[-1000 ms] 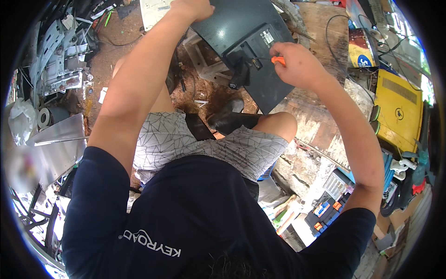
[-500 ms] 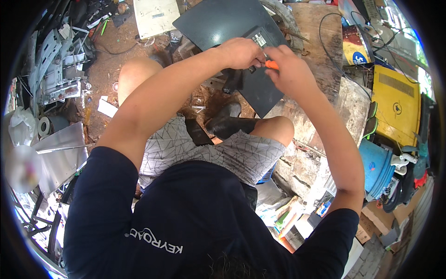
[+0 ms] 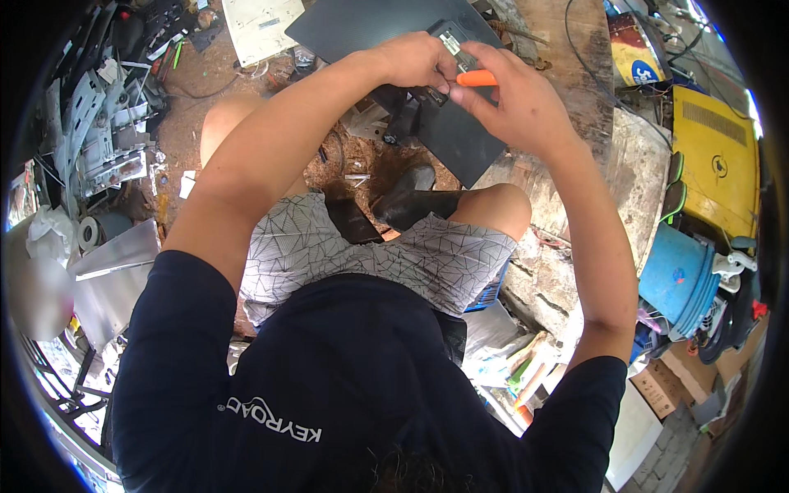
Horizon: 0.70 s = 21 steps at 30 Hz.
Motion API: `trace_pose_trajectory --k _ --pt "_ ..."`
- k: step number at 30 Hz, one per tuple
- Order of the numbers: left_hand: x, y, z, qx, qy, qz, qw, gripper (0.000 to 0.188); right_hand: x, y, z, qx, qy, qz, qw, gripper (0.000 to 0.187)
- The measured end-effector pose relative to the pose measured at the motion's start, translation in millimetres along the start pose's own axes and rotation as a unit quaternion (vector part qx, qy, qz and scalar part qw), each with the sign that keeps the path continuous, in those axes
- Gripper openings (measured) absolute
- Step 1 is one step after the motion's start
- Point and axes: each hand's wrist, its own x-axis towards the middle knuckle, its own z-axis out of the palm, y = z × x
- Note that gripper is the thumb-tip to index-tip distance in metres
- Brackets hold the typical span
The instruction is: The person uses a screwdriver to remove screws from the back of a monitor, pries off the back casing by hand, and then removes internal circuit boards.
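Note:
A large flat dark panel (image 3: 464, 148), like the back of a screen, lies at an angle across the far middle. On it sits a narrow black housing with a pale label (image 3: 450, 43) and a port at its near end. My right hand (image 3: 530, 99) grips an orange-handled screwdriver (image 3: 477, 78), its handle pointing left towards the housing. My left hand (image 3: 419, 62) rests over the housing with curled fingers pinched near the tool's front end. What those fingers hold is hidden, and the screwdriver's tip cannot be made out.
Metal scrap (image 3: 90, 123) is heaped at the left. A cream panel (image 3: 263, 29) lies at the far left of the dark one. To the right are a worn wooden board (image 3: 567, 74), a yellow casing (image 3: 715, 156) and blue buckets (image 3: 678, 275). A black cable crosses the board.
Both hands have shifted slightly farther away. The right hand has turned, so more of the orange handle shows. The whole view has tilted a little.

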Motion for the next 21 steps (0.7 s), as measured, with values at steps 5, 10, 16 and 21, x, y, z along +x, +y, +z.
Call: trace_pose_trajectory --k 5,10,16,21 --pt "11 -12 15 -0.016 0.039 0.013 0.999 0.015 3 16 7 -0.019 0.007 -0.016 1.0 0.023" --pt "7 -14 3 -0.044 -0.003 0.043 0.998 0.015 3 14 4 0.001 0.026 -0.057 0.998 0.024" --pt "10 -12 -2 0.018 0.012 0.005 1.0 0.02 4 8 6 -0.025 -0.03 0.049 0.998 0.02" --pt "6 -37 -10 0.056 0.08 0.01 0.995 0.023 -21 20 -9 0.026 0.047 0.001 0.999 0.017"
